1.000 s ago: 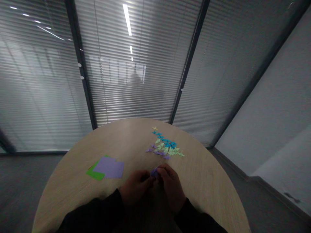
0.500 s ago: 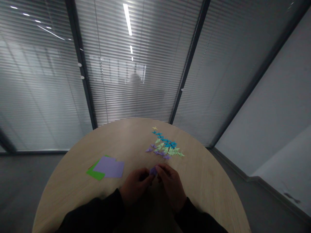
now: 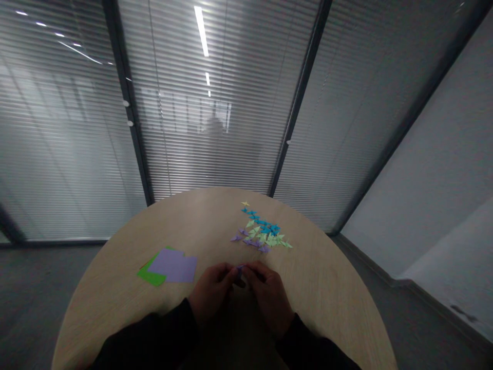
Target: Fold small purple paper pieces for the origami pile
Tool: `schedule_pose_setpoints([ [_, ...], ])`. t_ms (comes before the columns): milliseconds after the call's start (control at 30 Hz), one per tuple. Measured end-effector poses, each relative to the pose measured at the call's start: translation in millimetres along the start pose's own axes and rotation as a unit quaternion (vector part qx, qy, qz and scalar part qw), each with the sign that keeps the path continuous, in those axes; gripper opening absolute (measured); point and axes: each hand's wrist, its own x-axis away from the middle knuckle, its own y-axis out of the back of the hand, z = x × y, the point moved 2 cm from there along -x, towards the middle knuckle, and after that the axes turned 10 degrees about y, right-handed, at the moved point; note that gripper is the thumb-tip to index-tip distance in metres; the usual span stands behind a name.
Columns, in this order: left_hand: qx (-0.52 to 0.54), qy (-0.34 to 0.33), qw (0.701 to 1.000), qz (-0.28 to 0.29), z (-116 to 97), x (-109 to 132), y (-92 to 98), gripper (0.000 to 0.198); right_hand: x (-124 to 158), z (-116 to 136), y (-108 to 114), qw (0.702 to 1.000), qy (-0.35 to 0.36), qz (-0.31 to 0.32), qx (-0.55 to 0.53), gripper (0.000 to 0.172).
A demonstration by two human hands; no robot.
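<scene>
A small folded piece of purple paper (image 3: 240, 269) is pinched between my two hands, close to the near middle of the table; most of it is covered by fingers. My left hand (image 3: 215, 288) grips it from the left with thumb and fingers closed. From the right, my right hand (image 3: 266, 289) pinches its other side. Just beyond the hands lie several folded paper cranes: purple cranes (image 3: 252, 242), pale green cranes (image 3: 271, 239), blue cranes (image 3: 265, 224) and one yellow crane (image 3: 245, 204) farthest back.
Flat purple paper sheets (image 3: 175, 265) overlap green paper (image 3: 152, 275) left of my hands. The round wooden table (image 3: 123, 288) curves away on both sides. Glass panels with blinds (image 3: 219, 159) stand behind it, and a pale wall (image 3: 435, 221) rises at the right.
My hands have drawn slightly closer together, and the purple paper has turned, showing less of its surface between my fingers. Papers and cranes on the table stay put.
</scene>
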Motion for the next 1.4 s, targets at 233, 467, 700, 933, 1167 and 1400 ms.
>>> schedule_pose_setpoints([
  [233, -0.008, -0.011, 1.0, -0.004, -1.3, 0.0, 1.0, 0.046, 1.2, 2.0, -1.6, 0.999, 0.009, 0.024, -0.045, 0.028],
  [467, -0.019, -0.02, 1.0, 0.008, -1.2, 1.1, -1.7, 0.044, -0.5, 0.5, -1.7, 1.0, 0.012, -0.018, -0.006, 0.031],
  [700, -0.029, -0.032, 0.999, 0.002, -6.4, 4.6, -3.2, 0.043, 1.3, 1.2, -0.5, 0.999, 0.002, -0.046, 0.014, 0.035],
  [933, -0.057, -0.027, 0.998, 0.001, -9.3, 6.9, -2.9, 0.044, 0.6, -2.4, -2.8, 0.999, -0.024, -0.037, -0.028, 0.033],
  [1167, -0.03, -0.01, 0.999, 0.03, -3.9, 3.2, -2.1, 0.044, -2.0, -7.1, -0.8, 0.995, -0.033, -0.037, -0.089, 0.034],
  [1400, -0.044, -0.019, 0.998, 0.033, -6.0, 5.5, -2.7, 0.043, -0.7, 5.2, 2.5, 0.999, -0.038, -0.002, -0.022, 0.026],
])
